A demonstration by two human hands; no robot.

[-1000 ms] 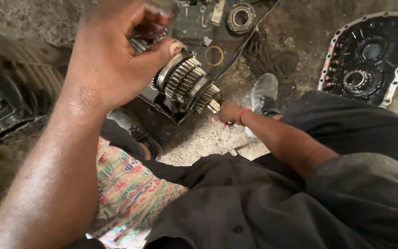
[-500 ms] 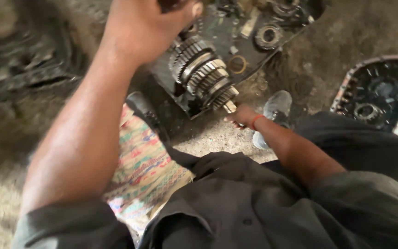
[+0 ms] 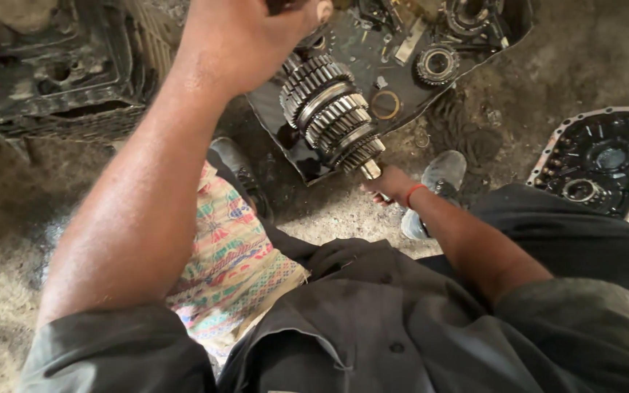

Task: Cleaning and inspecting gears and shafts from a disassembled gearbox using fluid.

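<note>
the left hand [image 3: 245,40] clasps the upper end of the gear shaft [image 3: 331,113] while the right hand [image 3: 389,182] grips its lower tip, tilted above the oily tray's [image 3: 402,102] near edge, so greasy fingers could probably let it slide onto the floor [image 3: 343,211].

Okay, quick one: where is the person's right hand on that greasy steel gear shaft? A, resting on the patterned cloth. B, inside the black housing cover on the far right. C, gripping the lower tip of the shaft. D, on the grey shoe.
C: the right hand closes around the lower tip of the greasy steel gear shaft, while the left hand holds its upper end.
</note>
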